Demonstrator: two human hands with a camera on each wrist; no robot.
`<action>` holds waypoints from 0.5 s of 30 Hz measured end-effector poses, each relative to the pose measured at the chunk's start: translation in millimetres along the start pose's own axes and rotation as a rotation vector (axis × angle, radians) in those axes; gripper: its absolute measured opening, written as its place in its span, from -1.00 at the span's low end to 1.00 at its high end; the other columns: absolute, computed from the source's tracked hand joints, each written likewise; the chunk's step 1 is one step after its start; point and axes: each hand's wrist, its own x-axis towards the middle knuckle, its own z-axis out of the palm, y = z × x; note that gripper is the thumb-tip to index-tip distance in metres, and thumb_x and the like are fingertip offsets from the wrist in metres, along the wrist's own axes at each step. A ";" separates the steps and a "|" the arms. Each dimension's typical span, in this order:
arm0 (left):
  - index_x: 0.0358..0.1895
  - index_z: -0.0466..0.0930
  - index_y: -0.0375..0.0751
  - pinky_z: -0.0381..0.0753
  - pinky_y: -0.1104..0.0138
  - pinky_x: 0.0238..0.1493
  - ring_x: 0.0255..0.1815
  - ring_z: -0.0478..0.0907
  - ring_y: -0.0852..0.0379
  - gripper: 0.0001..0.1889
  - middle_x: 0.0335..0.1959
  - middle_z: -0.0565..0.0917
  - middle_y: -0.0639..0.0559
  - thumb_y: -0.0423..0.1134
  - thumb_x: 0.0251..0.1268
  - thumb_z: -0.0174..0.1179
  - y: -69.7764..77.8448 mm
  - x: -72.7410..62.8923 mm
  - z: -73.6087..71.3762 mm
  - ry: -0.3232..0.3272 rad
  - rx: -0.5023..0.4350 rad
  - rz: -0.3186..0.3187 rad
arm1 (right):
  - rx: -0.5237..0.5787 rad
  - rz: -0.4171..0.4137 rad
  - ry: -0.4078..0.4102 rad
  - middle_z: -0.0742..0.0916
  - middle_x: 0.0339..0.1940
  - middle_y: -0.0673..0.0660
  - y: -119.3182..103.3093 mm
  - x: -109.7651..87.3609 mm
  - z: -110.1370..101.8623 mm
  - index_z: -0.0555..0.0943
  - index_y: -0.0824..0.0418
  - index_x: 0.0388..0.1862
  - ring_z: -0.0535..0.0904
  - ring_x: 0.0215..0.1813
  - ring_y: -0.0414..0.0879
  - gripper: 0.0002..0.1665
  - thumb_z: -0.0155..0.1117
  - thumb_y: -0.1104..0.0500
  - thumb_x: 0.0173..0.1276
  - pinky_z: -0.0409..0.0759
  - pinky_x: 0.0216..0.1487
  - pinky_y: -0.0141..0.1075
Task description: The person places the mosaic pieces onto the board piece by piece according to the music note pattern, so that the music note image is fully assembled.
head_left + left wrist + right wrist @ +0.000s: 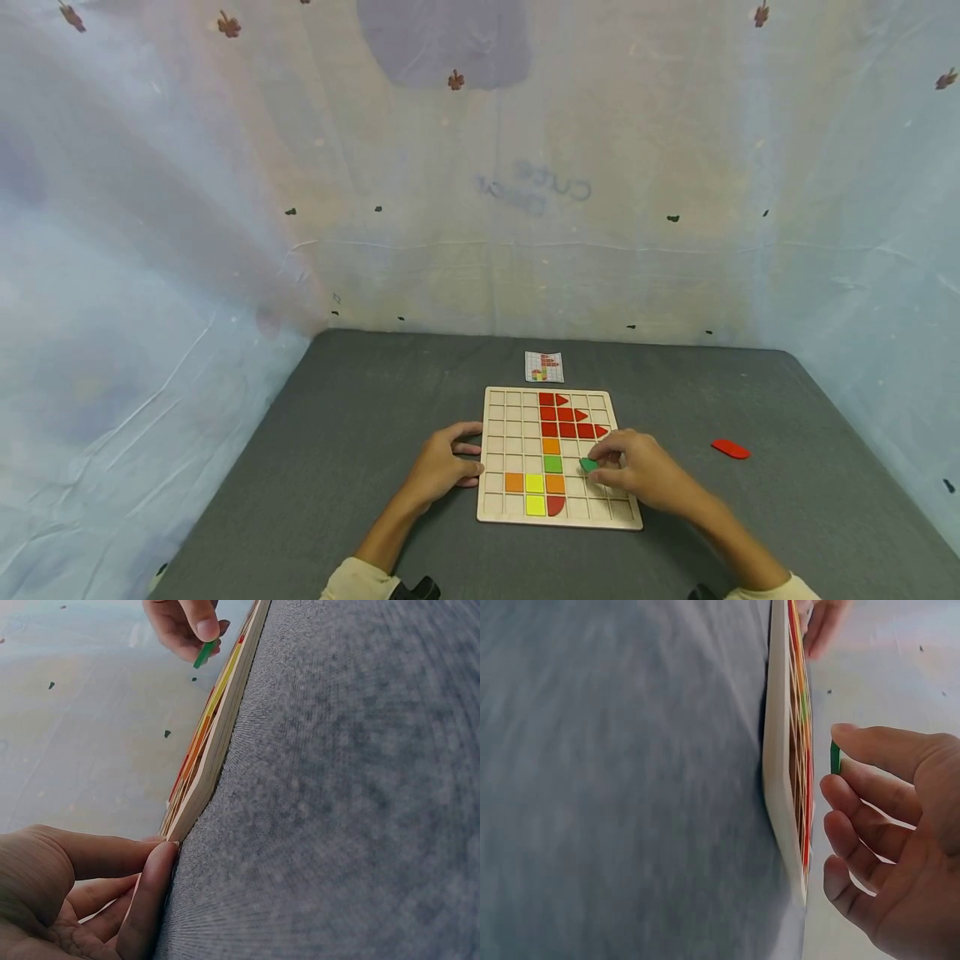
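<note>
A square wooden grid board (pixel 501 446) lies on the table, set with red squares (pixel 549 414), red triangles, and orange, yellow and green squares. At its lower part sits a dark red quarter-round tile (pixel 555 505). My right hand (pixel 645 467) pinches a small green tile (pixel 588 464) between thumb and fingers, above the right half of the board. In the right wrist view the green tile (pixel 835 757) shows edge-on at the fingertips. My left hand (pixel 438 467) touches the board's left edge with its thumb and fingertips; the left wrist view shows these fingers (pixel 154 892) against the edge.
A small printed pattern card (pixel 543 367) lies behind the board. To the right, apart from the board, is a long red tile (pixel 731 449) with rounded ends. The dark grey table (pixel 360 400) is bordered by a hanging patterned sheet (pixel 450 275).
</note>
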 end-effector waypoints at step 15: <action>0.45 0.53 -0.30 0.86 0.20 -0.30 -0.10 0.77 0.01 -0.31 0.05 0.72 -0.27 -0.53 0.18 0.42 0.6 0.1 -0.5 -0.004 -0.015 -0.004 | 0.048 -0.072 -0.051 0.74 -0.26 -0.11 -28.7 15.8 30.8 0.81 0.07 -0.18 0.57 -0.21 -0.21 -0.82 0.62 0.09 0.28 0.59 -0.19 -0.37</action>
